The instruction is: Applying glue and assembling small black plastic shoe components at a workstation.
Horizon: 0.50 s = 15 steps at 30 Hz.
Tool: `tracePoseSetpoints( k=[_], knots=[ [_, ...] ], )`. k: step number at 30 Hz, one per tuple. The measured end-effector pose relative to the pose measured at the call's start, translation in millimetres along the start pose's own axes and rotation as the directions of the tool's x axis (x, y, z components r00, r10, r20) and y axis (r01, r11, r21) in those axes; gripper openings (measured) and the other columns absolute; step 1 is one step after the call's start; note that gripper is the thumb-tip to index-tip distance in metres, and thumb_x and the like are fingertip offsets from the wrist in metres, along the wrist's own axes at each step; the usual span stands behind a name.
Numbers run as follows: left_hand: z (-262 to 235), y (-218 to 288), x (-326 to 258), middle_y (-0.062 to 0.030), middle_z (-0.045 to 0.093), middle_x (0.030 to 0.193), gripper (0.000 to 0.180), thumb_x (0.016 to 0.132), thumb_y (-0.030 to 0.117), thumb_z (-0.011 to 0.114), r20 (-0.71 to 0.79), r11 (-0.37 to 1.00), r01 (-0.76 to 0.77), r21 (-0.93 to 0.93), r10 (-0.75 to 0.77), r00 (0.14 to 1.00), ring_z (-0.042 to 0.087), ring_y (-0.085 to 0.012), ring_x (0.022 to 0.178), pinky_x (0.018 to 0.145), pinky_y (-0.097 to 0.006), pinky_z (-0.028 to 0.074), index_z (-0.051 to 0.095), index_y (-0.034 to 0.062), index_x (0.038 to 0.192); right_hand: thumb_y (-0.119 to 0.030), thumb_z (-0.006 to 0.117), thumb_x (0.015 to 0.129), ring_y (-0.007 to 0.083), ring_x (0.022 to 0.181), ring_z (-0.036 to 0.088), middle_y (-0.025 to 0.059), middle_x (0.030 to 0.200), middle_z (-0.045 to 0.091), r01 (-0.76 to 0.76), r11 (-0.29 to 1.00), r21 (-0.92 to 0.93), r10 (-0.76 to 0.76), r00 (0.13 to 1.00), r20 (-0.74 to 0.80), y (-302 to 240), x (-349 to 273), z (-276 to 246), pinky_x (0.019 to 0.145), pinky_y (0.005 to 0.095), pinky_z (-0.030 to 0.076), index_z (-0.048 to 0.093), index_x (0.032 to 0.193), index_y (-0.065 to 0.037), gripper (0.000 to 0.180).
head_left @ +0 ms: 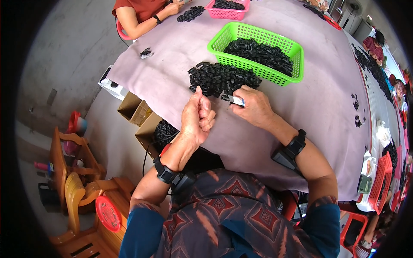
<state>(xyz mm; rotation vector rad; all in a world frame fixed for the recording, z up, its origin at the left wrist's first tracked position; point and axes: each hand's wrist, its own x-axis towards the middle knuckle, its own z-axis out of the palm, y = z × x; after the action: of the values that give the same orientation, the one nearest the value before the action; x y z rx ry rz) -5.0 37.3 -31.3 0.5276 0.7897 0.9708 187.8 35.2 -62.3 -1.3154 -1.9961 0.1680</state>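
Right hand (254,106) pinching white piece (237,101) beside pile (221,79). Left hand (198,115) curled, fingers together, contents unclear. Careless sweep could spill pile over near edge of table (254,142).

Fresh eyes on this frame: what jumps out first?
Likely the bright green basket, holding small black parts, upper center on the table. Next, the loose black heap just nearer, with the right hand beside it gripping a small white-and-blue thing. Lower left, a red disc against a wooden chair.
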Motion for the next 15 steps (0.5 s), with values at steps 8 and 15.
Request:
tracePoseSetpoints(
  k=[8,15],
  knots=[
    [-5,-8,0,0.0051,0.025,0.051,0.048,0.094,0.047,0.047,0.050,1.000,0.012,0.000,-0.012,0.999,0.016,-0.0070,0.037,0.035,-0.024,0.014,0.036,0.0139,0.061,-0.010,0.073,0.069,0.0243,0.060,0.055,0.0087,0.073,0.054,0.042,0.964,0.262,-0.013,0.994,-0.110,-25,5,-18,0.055,0.0336,0.045,0.056,0.085,-0.003,0.025],
    [1,-8,-7,0.0037,0.024,0.050,0.050,0.094,0.047,0.047,0.083,1.000,-0.012,0.012,0.011,0.996,0.016,-0.0073,0.037,0.035,-0.024,0.013,0.034,0.0134,0.060,-0.008,0.076,0.068,0.0190,0.059,0.053,0.0067,0.072,0.053,0.075,0.944,0.322,-0.032,0.990,-0.135,-45,4,-27,0.053,0.0303,0.043,0.056,0.086,-0.003,0.027]
  ],
)
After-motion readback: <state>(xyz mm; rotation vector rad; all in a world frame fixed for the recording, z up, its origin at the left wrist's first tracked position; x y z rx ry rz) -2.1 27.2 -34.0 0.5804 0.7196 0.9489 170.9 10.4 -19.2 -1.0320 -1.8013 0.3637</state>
